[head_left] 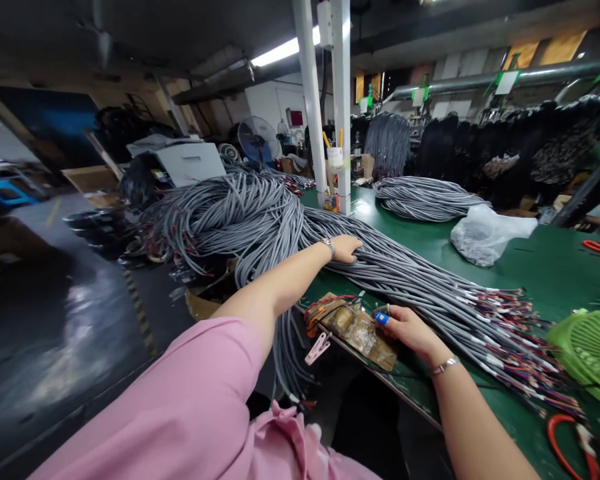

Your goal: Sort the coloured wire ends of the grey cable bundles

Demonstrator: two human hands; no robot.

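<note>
- Gray cable bundle (420,287) lay in a long sheaf across the green table (545,267). Its stripped, coloured wire ends fanned out toward the right, and its other end spilled over the table's left edge.
- I logged the left hand (347,248) palm down on top of the bundle, arm stretched out and fingers bent over the cables. I could not tell whether they closed around any strand.
- Right hand (410,330) sat at the near table edge just beside the bundle. Its fingers were curled in narrow, one fingertip was wrapped in blue tape (381,319), and the tips touched a brown taped block (355,330). Whether anything was pinched there, I could not tell.
- Pink clothespin (319,348) hung at the block's near corner, off the table edge.
- Green slatted plastic piece (593,350) lay to the right of the wire ends, with red-handled pliers (575,440) nearer the edge.
- Crumpled plastic bag (485,233) lay beyond the bundle, and a second gray cable coil (425,198) behind it.
- White post (341,100) stood on the table at the far side.
</note>
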